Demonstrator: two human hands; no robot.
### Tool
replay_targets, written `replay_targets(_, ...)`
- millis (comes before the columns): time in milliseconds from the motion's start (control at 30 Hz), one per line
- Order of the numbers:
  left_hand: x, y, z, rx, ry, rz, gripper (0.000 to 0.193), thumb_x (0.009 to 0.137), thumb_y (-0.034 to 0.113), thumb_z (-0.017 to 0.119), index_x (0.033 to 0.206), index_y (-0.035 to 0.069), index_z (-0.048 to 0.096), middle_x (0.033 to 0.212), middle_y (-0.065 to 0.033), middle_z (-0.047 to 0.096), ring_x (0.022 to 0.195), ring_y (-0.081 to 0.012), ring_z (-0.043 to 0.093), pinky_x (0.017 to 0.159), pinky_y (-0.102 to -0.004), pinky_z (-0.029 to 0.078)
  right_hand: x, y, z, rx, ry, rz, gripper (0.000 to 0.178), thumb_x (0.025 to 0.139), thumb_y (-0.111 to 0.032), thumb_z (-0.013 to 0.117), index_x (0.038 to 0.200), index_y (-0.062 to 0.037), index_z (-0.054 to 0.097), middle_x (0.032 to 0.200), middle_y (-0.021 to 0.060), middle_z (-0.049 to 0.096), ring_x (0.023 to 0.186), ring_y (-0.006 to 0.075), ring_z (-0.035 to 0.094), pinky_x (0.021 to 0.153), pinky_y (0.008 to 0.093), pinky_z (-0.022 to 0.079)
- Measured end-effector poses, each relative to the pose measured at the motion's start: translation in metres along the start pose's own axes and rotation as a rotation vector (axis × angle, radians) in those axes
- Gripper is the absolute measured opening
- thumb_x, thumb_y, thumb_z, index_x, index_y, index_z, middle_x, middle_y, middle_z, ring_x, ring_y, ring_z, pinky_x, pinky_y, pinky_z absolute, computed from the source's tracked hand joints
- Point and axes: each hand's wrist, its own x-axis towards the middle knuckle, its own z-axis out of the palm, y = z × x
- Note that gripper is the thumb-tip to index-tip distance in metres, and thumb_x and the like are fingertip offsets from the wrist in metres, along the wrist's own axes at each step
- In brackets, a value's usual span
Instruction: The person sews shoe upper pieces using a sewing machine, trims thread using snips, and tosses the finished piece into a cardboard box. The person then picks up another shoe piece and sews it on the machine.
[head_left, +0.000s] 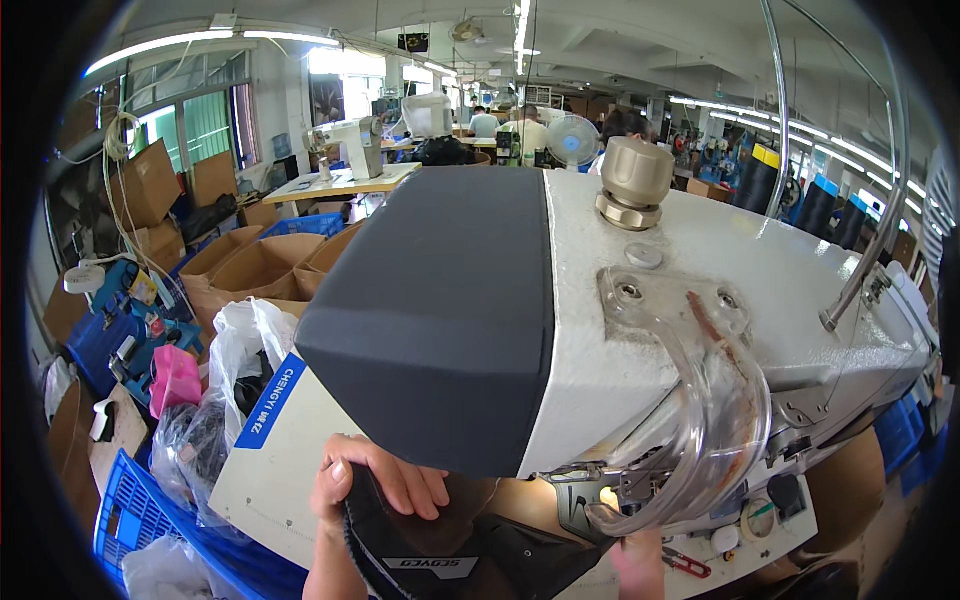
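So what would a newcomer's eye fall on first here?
Likely the large white metal sewing machine with its dark grey boxy end cover, filling the middle of the view. Below it, the left hand lies on a black fabric piece. At the left, a bright pink bundle stands out beside translucent plastic bags.

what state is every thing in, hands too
Black piece, laid out, partly behind the sewing machine
Left hand, fingers bent on the black piece
Right hand, partly hidden, grip unclear
Machine lamp, lit
Ceiling light, lit
Cardboard boxes, open-topped
Fan, spinning or not unclear
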Motion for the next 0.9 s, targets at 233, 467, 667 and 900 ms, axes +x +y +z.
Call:
replay_targets(233,0.004,-0.001,-0.001,-0.022,0.031,-0.018,0.052,0.090,0.037,0.040,0.062,-0.002,0.063,0.061,-0.0197,0.063,0.058,-0.0316,0.061,0.071,-0.0421,0.048,-0.001,-0.006,0.004,-0.485,-0.042,-0.252,0.022,0.080,0.001,0.065,0.102,0.0015,0.060,0.094,0.0103,0.064,0.081,0.0205,0.065,0.075,0.0318,0.055)
replay_targets(467,0.005,0.010,-0.011,-0.129,0.085,-0.061,0.051,0.091,0.038,0.043,0.078,-0.005,0.065,0.079,-0.0209,0.066,0.075,-0.0321,0.063,0.077,-0.0410,0.048,-0.013,-0.020,0.035,-0.437,0.078,-0.198,0.023,0.077,-0.010,0.069,0.097,0.0006,0.062,0.099,0.0079,0.063,0.099,0.0182,0.058,0.085,0.0356,0.045)
replay_targets(667,-0.019,0.040,0.003,0.827,0.529,0.121,0.060,0.091,0.048,0.045,0.129,0.001,0.046,0.133,-0.0198,0.047,0.127,-0.0312,0.043,0.103,-0.0475,0.034,-0.041,-0.025,0.086,-0.254,0.303,-0.152,0.027,0.088,-0.024,0.067,0.089,-0.0002,0.055,0.079,-0.0004,0.050,0.072,0.0080,0.044,0.063,0.0245,0.039)
replay_targets(900,-0.031,0.037,0.048,1.172,0.317,0.172,0.061,0.078,0.047,0.061,0.113,0.000,0.047,0.134,-0.0243,0.040,0.126,-0.0332,0.040,0.104,-0.0427,0.029,-0.047,-0.035,0.100,-0.188,0.285,-0.120,0.017,0.089,-0.014,0.062,0.095,-0.0001,0.054,0.084,-0.0001,0.048,0.075,0.0097,0.043,0.068,0.0255,0.040)
